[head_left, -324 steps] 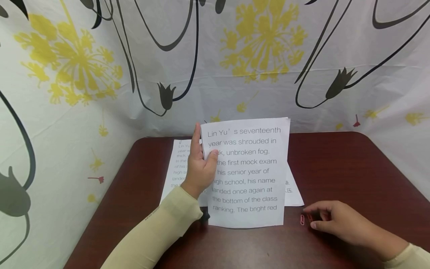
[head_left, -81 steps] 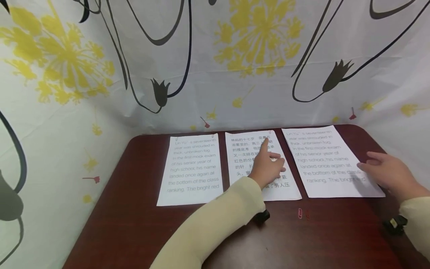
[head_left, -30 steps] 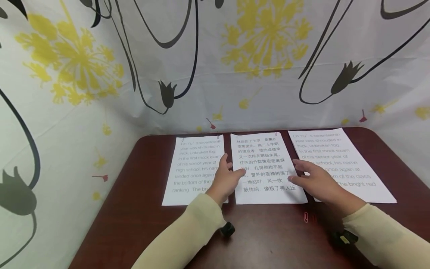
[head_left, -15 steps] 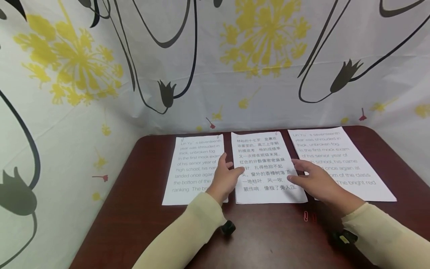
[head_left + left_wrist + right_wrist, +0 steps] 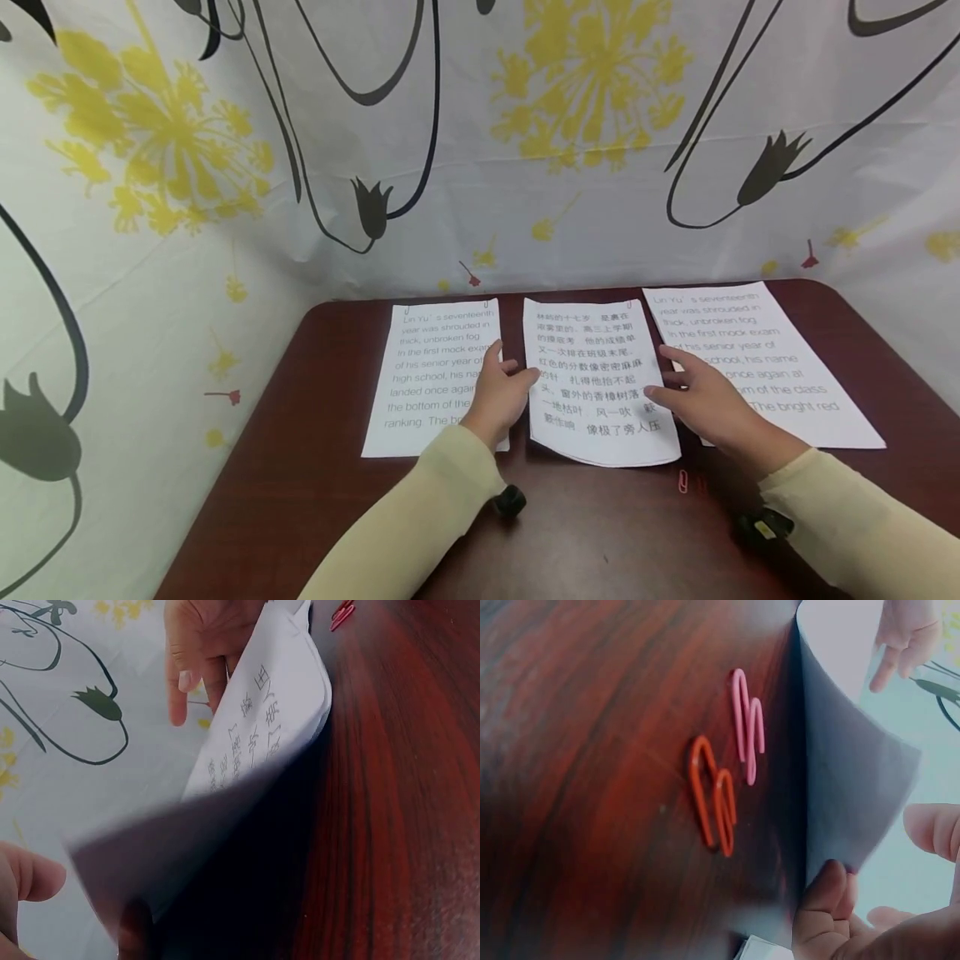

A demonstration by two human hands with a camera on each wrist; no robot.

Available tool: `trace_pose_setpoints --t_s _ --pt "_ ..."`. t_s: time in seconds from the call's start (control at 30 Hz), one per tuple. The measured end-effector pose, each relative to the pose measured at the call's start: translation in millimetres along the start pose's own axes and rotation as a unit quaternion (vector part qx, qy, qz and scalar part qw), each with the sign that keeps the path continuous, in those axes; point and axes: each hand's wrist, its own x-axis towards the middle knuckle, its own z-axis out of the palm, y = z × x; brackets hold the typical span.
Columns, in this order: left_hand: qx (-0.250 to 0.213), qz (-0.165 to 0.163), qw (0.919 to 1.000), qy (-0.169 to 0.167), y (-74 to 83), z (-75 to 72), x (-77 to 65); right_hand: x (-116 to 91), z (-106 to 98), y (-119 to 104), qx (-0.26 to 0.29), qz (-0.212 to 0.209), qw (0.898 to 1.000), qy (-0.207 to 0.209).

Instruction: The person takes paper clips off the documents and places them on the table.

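A printed paper stack with Chinese text (image 5: 592,367) is tilted between both hands, its near edge bowed and raised over the table. My left hand (image 5: 501,398) holds its left edge, thumb at the margin. At the right edge, my right hand (image 5: 708,404) has its thumb over the print. The left wrist view shows the sheets (image 5: 262,690) bending up, partly shadowed. Fingers (image 5: 825,907) meet the paper's lower corner in the right wrist view. A small paper clip (image 5: 629,305) sits at the stack's top right.
English-printed pages lie flat on both sides, a left set (image 5: 427,375) with clips at its top and a right set (image 5: 795,367). A pink paper clip (image 5: 748,727) and an orange-red one (image 5: 714,799) rest on the dark wooden table (image 5: 585,533). Patterned cloth (image 5: 465,208) hangs behind.
Earlier an English page was held up; later three sets lay side by side. Over the last half second the middle stack has risen at its near edge and shifted slightly right between both hands.
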Motion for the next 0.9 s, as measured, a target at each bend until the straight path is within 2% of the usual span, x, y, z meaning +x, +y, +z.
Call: trace_pose_setpoints --t_s 0.23,0.43,0.73,0.9 --pt "0.017 -0.002 0.9994 -0.03 -4.0 0.5 1.6 4 6 6 0.004 -0.013 1.0 0.014" --pt "0.026 0.003 0.9981 -0.056 -5.4 0.9 1.7 3 8 6 0.005 -0.027 0.998 0.051" --pt "0.024 0.019 0.9975 -0.064 -6.6 1.1 1.2 -1 7 3 0.027 -0.029 0.995 0.089" --pt "0.013 0.011 0.9979 -0.063 -5.9 -0.5 1.2 -7 5 1 0.06 -0.035 0.993 0.096"
